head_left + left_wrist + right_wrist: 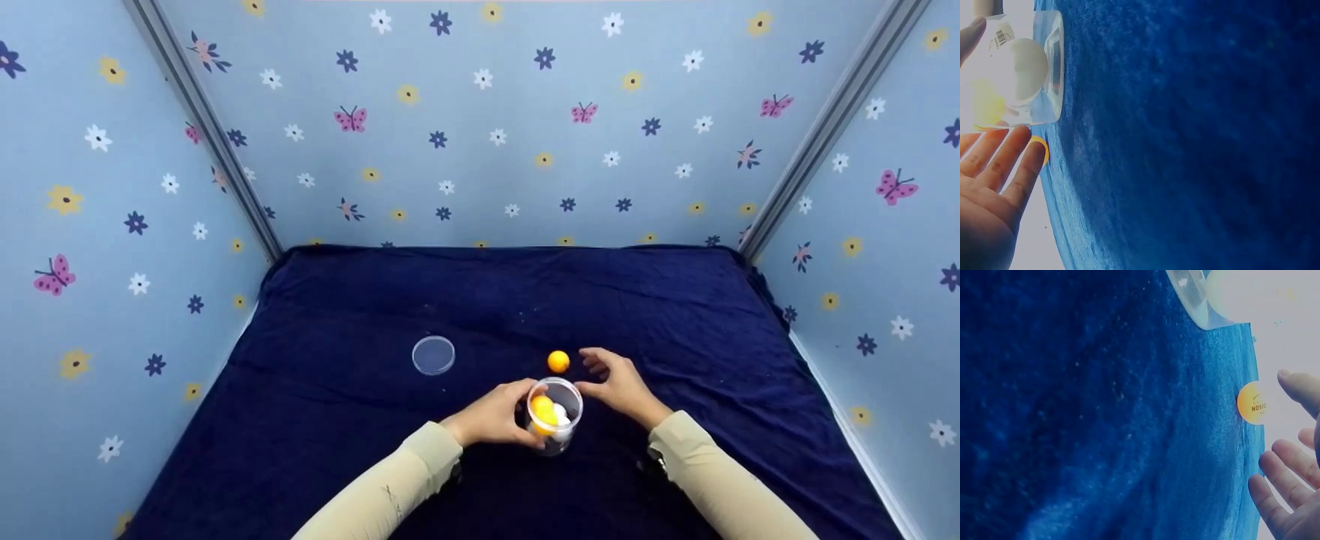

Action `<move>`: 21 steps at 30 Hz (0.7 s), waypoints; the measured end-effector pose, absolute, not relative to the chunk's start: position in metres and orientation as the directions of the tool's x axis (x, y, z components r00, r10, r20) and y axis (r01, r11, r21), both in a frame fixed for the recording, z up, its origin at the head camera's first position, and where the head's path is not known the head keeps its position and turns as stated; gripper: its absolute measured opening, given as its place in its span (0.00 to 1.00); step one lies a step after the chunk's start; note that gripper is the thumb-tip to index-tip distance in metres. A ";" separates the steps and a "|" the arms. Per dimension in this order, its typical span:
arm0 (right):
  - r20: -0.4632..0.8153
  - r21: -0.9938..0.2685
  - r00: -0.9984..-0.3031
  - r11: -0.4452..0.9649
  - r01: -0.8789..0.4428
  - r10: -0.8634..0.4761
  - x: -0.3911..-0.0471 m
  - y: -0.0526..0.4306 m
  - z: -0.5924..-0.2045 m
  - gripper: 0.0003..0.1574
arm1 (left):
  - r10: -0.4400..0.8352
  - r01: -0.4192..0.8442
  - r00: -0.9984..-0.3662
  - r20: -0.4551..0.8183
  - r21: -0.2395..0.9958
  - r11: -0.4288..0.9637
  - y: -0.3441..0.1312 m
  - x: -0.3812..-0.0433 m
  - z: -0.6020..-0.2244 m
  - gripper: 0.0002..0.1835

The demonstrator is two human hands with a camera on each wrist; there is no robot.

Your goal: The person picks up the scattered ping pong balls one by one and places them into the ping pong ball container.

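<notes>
My left hand (495,414) holds a clear plastic jar (556,446) around its side, thumb on the near side and fingers on the far side. Inside the jar are orange balls (543,409) and white balls (561,415); a white ball (1026,72) shows through its wall in the left wrist view. A loose orange table tennis ball (558,361) lies on the cloth just beyond the jar. To the right of that ball is my right hand (621,382), its fingers spread and holding nothing. Dark lettering marks the loose ball (1249,403) in the right wrist view.
A round clear lid (433,355) lies flat on the cloth, left of and beyond the jar. Dark blue cloth (337,420) with some wrinkles covers the table. Light blue patterned walls (517,165) stand at the back and both sides, with grey posts (210,135) in the corners.
</notes>
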State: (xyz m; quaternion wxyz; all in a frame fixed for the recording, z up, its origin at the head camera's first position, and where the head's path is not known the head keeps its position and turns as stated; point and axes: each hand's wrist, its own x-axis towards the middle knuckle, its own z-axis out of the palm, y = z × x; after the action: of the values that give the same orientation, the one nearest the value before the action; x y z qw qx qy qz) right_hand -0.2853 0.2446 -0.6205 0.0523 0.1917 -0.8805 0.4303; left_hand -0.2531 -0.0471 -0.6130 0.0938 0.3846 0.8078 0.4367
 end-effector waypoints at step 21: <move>0.225 -0.733 -0.911 0.555 -0.392 -0.346 -0.309 0.240 -0.626 0.39 | 0.686 0.543 -0.707 0.170 0.752 0.374 -0.041 -0.254 -0.616 0.48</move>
State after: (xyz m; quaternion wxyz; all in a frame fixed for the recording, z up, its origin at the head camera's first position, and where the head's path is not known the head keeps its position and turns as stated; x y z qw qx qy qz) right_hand -0.3085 0.2403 -0.6262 0.0274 0.2093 -0.8814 0.4226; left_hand -0.2537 -0.0411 -0.6163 0.0859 0.3727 0.8243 0.4174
